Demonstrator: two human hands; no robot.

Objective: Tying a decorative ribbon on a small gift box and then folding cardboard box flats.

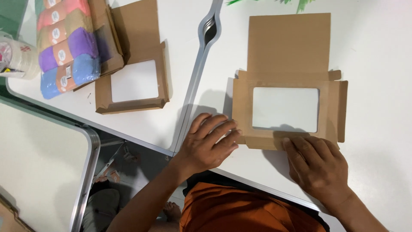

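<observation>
Where the white table (377,51) ran off the picture's left edge, a roll of clear tape (17,56) stood at the rounded corner, and beside it lay one wrapped pack of yarn skeins (68,47), five of them counted: pink, tan, purple and two blue. The pack rested partly inside a brown carton (112,36). Just right of it lay a finished windowed cardboard lid (133,83), its near edge close to the table's metal rim, with a strip of bare white top between. A second table (38,163) showed at lower left, parted from the first by a gap down to the floor. A metal seam (201,60) ran up the tabletop between the two cardboard pieces.

The left hand (208,146) lay flat, fingers spread and unclenched, fingertips pressing the near-left corner of the flat windowed cardboard blank (330,109), gripping nothing. That blank lay in the middle-right of the table, its big flap (289,43) open toward the far side, small tabs sticking out at its right edge, one rectangular window cut in it. The right hand (319,165) pressed palm-down on the near edge strip of the blank, fingers straight and together, not closed round anything. Right of the blank the tabletop stretched bare to the frame's edge, roomy; nearer in, the table edge ran just under both wrists. Windowed cardboard pieces counted: two.
</observation>
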